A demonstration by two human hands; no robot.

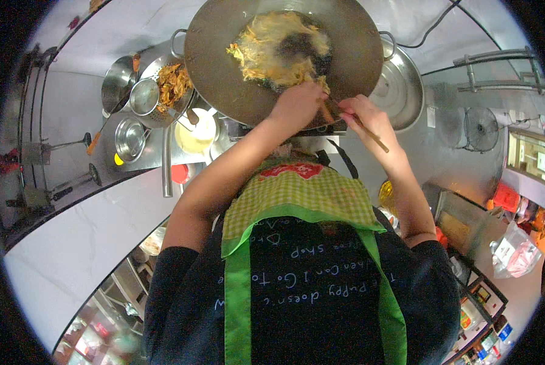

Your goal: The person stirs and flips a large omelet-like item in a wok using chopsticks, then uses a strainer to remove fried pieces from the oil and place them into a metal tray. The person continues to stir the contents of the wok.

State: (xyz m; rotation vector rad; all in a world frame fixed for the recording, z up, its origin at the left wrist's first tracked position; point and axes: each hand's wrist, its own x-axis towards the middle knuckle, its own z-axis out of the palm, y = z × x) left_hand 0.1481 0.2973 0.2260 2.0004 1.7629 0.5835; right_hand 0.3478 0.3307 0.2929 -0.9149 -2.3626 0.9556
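In front of me is a large wok (217, 86) with frying battered pieces (272, 54) in bubbling oil, partly blurred by steam. My right hand (368, 116), at the wok's near right edge, grips a slim wooden stick (376, 139), likely a chopstick, slanting towards the wok. Over the near rim, my left hand (299, 105) has its fingers bunched beside the stick's far end. A bit of battered food (322, 84) shows at those fingertips; whether they pinch it is unclear. An orange-brown strip (327, 114) lies between the hands, its nature hard to make out.
Left of the wok, a perforated metal strainer (151, 70) holds fried pieces (173, 84), with a small sieve (144, 97) over it. Pale batter (197, 134) fills a container nearby. Metal bowls (130, 139) stand further left. A wide metal lid or basin (402, 91) sits behind the wok's right side.
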